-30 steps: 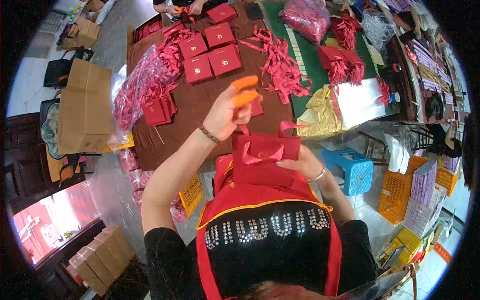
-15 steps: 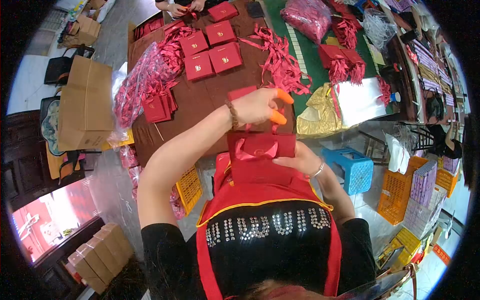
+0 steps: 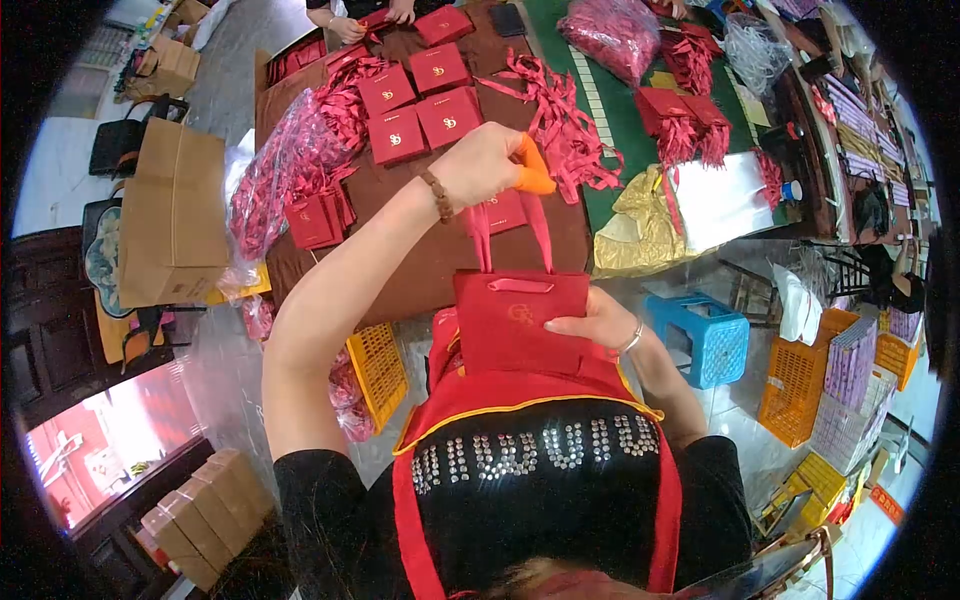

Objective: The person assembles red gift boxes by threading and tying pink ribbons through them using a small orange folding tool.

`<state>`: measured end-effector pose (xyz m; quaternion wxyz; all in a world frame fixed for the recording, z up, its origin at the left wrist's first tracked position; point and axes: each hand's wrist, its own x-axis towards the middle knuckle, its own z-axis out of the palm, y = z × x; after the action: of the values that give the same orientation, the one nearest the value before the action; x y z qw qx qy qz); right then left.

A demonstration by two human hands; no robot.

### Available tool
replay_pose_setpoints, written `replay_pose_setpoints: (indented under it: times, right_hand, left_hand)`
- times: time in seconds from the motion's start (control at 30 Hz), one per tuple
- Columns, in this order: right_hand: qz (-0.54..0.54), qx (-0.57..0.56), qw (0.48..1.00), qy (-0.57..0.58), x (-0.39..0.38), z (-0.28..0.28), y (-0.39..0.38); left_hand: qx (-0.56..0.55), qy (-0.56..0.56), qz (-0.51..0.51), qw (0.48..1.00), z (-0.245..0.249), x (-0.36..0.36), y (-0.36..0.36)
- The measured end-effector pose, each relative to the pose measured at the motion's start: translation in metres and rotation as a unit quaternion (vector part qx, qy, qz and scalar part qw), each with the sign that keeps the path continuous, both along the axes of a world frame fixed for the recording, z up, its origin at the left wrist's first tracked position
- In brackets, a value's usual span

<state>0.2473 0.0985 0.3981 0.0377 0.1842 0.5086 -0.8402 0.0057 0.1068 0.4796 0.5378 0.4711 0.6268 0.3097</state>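
Note:
A small red paper bag (image 3: pixel 515 325) with gold print stands in front of my red apron. My right hand (image 3: pixel 598 322) grips the bag by its right side, thumb on the front face. Orange finger covers sit on fingers of my left hand (image 3: pixel 488 168), which is closed above the bag on a red ribbon (image 3: pixel 538 235). Two ribbon strands run taut from that hand down to the bag's top edge. A short ribbon loop (image 3: pixel 522 286) crosses the front near the rim. Just beyond, another red bag (image 3: pixel 508 212) lies on the brown table.
Several finished-looking red bags (image 3: pixel 448 115) lie across the brown table (image 3: pixel 400 200). Loose ribbons (image 3: pixel 560 120) and a plastic bag of ribbons (image 3: pixel 290 165) flank them. Another person's hands (image 3: pixel 348 28) work at the far edge. A blue stool (image 3: pixel 715 340) stands at right.
My left hand has risen away from the bag, drawing the ribbon strands up long and taut. The loose loop on the bag's front has shortened against it. My right hand stays on the bag.

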Motion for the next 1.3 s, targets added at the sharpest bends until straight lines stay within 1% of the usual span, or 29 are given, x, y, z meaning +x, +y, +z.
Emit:
replay_pose_setpoints:
  times: [0.07,0.17,0.27,0.33,0.37,0.4,0.43,0.47,0.53,0.57,0.6,0.63,0.67,0.7,0.73,0.77,0.8,0.83,0.87,0.9,0.93,1.03,1.07,1.1,1.13,1.17,1.2,1.27,1.3]
  right_hand:
    - [-0.006,0.001,1.000,0.014,-0.002,-0.001,0.001]
    - [-0.002,0.002,1.000,0.025,-0.007,-0.007,0.002]
    - [0.011,0.001,0.999,0.032,-0.010,-0.011,0.003]
    - [0.010,0.001,0.999,0.039,-0.010,-0.019,0.001]
    - [-0.050,-0.081,0.993,0.071,-0.011,-0.031,-0.003]
    - [-0.109,-0.161,0.975,0.103,-0.013,-0.037,-0.005]
    - [-0.118,-0.208,0.964,0.114,-0.016,-0.028,0.000]
    - [-0.125,-0.208,0.963,0.118,-0.019,-0.030,0.003]
    - [-0.191,-0.331,0.910,0.161,-0.027,-0.043,0.003]
    - [-0.239,-0.346,0.900,0.116,-0.035,-0.063,-0.003]
    - [-0.243,-0.347,0.898,0.119,-0.047,-0.083,-0.010]
    - [-0.302,-0.103,0.944,0.079,-0.059,-0.100,-0.015]
    - [-0.339,0.149,0.928,0.031,-0.064,-0.108,-0.017]
    - [-0.267,0.441,0.853,-0.075,-0.060,-0.066,-0.012]
    - [-0.265,0.443,0.853,-0.074,-0.060,-0.070,-0.005]
    - [-0.333,0.454,0.826,-0.033,-0.059,-0.080,0.006]
    - [-0.400,0.460,0.793,0.008,-0.056,-0.087,0.017]
    - [-0.396,0.289,0.870,-0.059,-0.053,-0.070,0.030]
    - [-0.376,0.106,0.912,-0.127,-0.045,-0.051,0.041]
    - [-0.399,0.004,0.915,-0.054,-0.038,-0.038,0.045]
    - [-0.365,-0.075,0.928,-0.027,-0.033,-0.031,0.053]
    - [-0.355,-0.087,0.930,0.043,-0.025,-0.026,0.057]
    - [-0.313,0.008,0.950,-0.003,-0.021,-0.027,0.057]
    - [-0.267,0.100,0.957,-0.050,-0.016,-0.027,0.056]
    - [-0.272,0.097,0.956,-0.053,-0.010,-0.027,0.054]
    - [-0.231,0.241,0.941,-0.052,-0.004,-0.026,0.051]
    - [-0.185,0.377,0.906,-0.051,0.001,-0.024,0.049]
    - [-0.219,0.326,0.918,-0.052,0.009,-0.023,0.044]
    - [-0.220,0.252,0.941,-0.059,0.016,-0.034,0.042]
  left_hand:
    - [0.015,0.019,-0.021,0.999,-0.003,-0.003,0.000]
    - [0.028,-0.010,0.021,0.999,-0.003,0.000,0.001]
    - [0.083,-0.020,0.009,0.996,-0.024,0.003,0.005]
    - [0.183,-0.067,0.084,0.977,-0.041,0.000,0.004]
    - [0.184,-0.048,0.103,0.976,-0.045,-0.014,0.000]
    - [0.147,-0.073,0.178,0.970,-0.064,-0.032,-0.008]
    - [0.121,-0.129,0.186,0.967,-0.077,-0.035,-0.021]
    - [0.093,-0.183,0.193,0.960,-0.088,-0.029,-0.039]
    - [-0.074,-0.255,0.180,0.947,-0.122,0.003,-0.066]
    - [-0.042,-0.397,0.133,0.907,-0.137,0.015,-0.082]
    - [-0.009,-0.531,0.084,0.843,-0.144,0.027,-0.094]
    - [0.018,-0.446,0.199,0.873,-0.145,0.057,-0.097]
    - [0.046,-0.352,0.310,0.882,-0.146,0.080,-0.095]
    - [-0.002,-0.606,0.297,0.738,-0.199,0.078,-0.104]
    - [0.001,-0.607,0.298,0.737,-0.178,0.077,-0.096]
    - [0.039,-0.383,0.350,0.854,-0.156,0.076,-0.089]
    - [0.071,-0.132,0.379,0.913,-0.141,0.073,-0.082]
    - [0.016,-0.121,0.402,0.907,-0.142,0.059,-0.080]
    - [0.003,-0.232,0.463,0.856,-0.144,0.054,-0.078]
    - [0.012,-0.223,0.450,0.864,-0.152,0.049,-0.078]
    - [0.019,-0.215,0.436,0.874,-0.156,0.045,-0.079]
    - [-0.025,-0.178,0.385,0.905,-0.155,0.043,-0.085]
    - [-0.027,-0.178,0.382,0.907,-0.155,0.043,-0.088]
    - [-0.031,-0.224,0.385,0.895,-0.151,0.045,-0.091]
    - [-0.036,-0.270,0.388,0.881,-0.147,0.048,-0.094]
    - [-0.053,-0.318,0.399,0.858,-0.142,0.055,-0.096]
    - [-0.060,-0.317,0.394,0.861,-0.142,0.057,-0.099]
    - [-0.112,-0.340,0.365,0.859,-0.143,0.063,-0.105]
    - [-0.119,-0.329,0.341,0.873,-0.150,0.064,-0.109]
